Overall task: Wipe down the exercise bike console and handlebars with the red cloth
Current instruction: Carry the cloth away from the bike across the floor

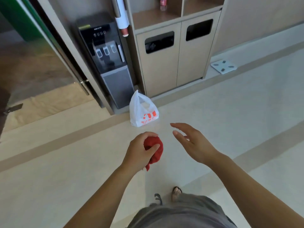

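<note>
The left grip (pixel 141 150) is closed round the red cloth (pixel 156 145), fingers and thumb curled over it so that it sits bunched into a ball, with a short tail hanging below the palm. The right grip (pixel 192 142) is open and holds nothing; its fingers are spread and relaxed just beside the cloth, not touching it. Both are held out in front of the body over a pale floor (pixel 230 112), in the head view, the only view there is. Ahead, a white bag (pixel 143 112) with red print stands on the floor, near a dark water dispenser (pixel 107 63) and a cabinet (pixel 177 55) with two dark slots. A scale (pixel 223 66) lies to the right of the cabinet, and a sandalled foot (pixel 176 193) shows at the bottom. No bike, console or handlebar is in sight, so I judge that wiping has not begun: the step in hand is carrying the cloth to the machine. The next move calls for turning to find the bike and walking to it. The cloth will likely need shaking out or folding flat, perhaps with the free right grip, since a tight ball gives little wiping face.
</note>
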Motion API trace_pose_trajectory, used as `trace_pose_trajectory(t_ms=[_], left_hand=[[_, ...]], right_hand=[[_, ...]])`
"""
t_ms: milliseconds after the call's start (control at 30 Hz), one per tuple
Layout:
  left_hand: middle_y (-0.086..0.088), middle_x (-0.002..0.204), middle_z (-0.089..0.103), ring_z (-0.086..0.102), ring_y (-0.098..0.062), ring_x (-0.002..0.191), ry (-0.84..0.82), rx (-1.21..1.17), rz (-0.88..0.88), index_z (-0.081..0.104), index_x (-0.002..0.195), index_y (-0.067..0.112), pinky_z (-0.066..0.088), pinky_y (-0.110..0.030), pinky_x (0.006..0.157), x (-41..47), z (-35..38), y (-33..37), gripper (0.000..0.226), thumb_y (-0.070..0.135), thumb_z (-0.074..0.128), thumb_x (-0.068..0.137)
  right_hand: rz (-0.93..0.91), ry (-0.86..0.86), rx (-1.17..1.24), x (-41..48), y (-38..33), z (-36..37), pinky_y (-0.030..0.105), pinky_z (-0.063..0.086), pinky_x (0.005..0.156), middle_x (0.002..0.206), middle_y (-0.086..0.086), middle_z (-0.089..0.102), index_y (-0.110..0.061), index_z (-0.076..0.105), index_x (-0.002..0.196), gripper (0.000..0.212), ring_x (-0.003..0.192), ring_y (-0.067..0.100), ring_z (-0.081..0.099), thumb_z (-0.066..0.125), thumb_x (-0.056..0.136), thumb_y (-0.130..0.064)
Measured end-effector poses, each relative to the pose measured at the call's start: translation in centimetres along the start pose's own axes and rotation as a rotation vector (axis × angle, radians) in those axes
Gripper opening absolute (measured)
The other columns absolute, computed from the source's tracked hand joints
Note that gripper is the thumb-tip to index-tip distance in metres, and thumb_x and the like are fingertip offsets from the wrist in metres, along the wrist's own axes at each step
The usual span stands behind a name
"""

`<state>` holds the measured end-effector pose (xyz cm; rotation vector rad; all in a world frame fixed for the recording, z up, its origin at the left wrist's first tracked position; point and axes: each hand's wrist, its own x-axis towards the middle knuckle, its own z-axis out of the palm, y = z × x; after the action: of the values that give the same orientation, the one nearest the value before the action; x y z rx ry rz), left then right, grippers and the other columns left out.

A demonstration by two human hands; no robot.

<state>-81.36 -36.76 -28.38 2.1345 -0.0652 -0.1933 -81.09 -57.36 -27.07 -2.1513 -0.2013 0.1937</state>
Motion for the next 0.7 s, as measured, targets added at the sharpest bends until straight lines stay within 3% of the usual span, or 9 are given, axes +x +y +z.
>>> trace_pose_trajectory(t_ms=[133, 233, 300, 433, 633, 700], left_hand=[[0.013, 0.112, 0.06, 0.054, -0.009, 0.106, 0.04, -0.031, 0.007, 0.059, 0.105, 0.036, 0.046, -0.016, 0.084, 9.2, 1.0, 2.9, 0.029, 0.022, 0.069, 0.082], [0.011, 0.116, 0.059, 0.052, -0.009, 0.107, 0.034, -0.022, 0.024, 0.057, 0.109, 0.036, 0.048, -0.022, 0.088, 15.3, 1.4, 4.9, 0.031, 0.023, 0.068, 0.084], [0.021, 0.109, 0.057, 0.052, -0.005, 0.104, 0.023, -0.035, 0.049, 0.056, 0.105, 0.041, 0.048, -0.023, 0.088, 19.3, 1.6, 5.7, 0.031, 0.022, 0.067, 0.084], [0.038, 0.097, 0.048, 0.047, 0.014, 0.096, -0.028, 0.024, 0.136, 0.051, 0.1, 0.047, 0.042, -0.013, 0.083, 27.6, 2.6, 6.2, 0.036, 0.022, 0.069, 0.083], [0.033, 0.103, 0.05, 0.048, 0.005, 0.098, -0.086, 0.086, 0.177, 0.05, 0.103, 0.048, 0.038, -0.002, 0.076, 42.7, 3.6, 5.2, 0.035, 0.026, 0.068, 0.083], [0.025, 0.107, 0.056, 0.05, -0.001, 0.102, -0.103, 0.081, 0.174, 0.052, 0.103, 0.047, 0.041, -0.006, 0.08, 48.0, 3.4, 5.7, 0.034, 0.025, 0.067, 0.083]], right_hand=[[0.027, 0.017, -0.019, 7.3, 2.2, -5.4, 0.026, 0.038, 0.102, 0.137, -0.013, 0.047, -0.031, 0.046, 0.133, 0.056, 0.123, 0.005, 0.044, 0.031, 0.087, -0.059], [0.037, 0.013, -0.034, 12.3, 3.4, -8.1, 0.022, 0.036, 0.1, 0.138, -0.014, 0.045, -0.033, 0.045, 0.133, 0.056, 0.12, 0.002, 0.042, 0.03, 0.086, -0.06], [0.028, 0.018, -0.034, 15.7, 4.2, -9.6, 0.02, 0.034, 0.098, 0.137, -0.014, 0.046, -0.033, 0.045, 0.133, 0.056, 0.117, -0.002, 0.041, 0.03, 0.087, -0.06], [0.039, 0.026, -0.039, 23.0, 6.7, -11.9, 0.024, 0.036, 0.101, 0.138, -0.015, 0.045, -0.037, 0.043, 0.133, 0.055, 0.122, 0.001, 0.042, 0.029, 0.087, -0.063], [0.076, 0.034, -0.061, 36.7, 11.0, -16.1, 0.015, 0.031, 0.094, 0.132, -0.024, 0.043, -0.041, 0.042, 0.132, 0.052, 0.116, -0.008, 0.038, 0.029, 0.087, -0.065], [0.092, 0.049, -0.056, 41.4, 11.7, -17.9, 0.014, 0.031, 0.094, 0.129, -0.025, 0.043, -0.041, 0.043, 0.131, 0.054, 0.116, -0.007, 0.04, 0.028, 0.086, -0.066]])
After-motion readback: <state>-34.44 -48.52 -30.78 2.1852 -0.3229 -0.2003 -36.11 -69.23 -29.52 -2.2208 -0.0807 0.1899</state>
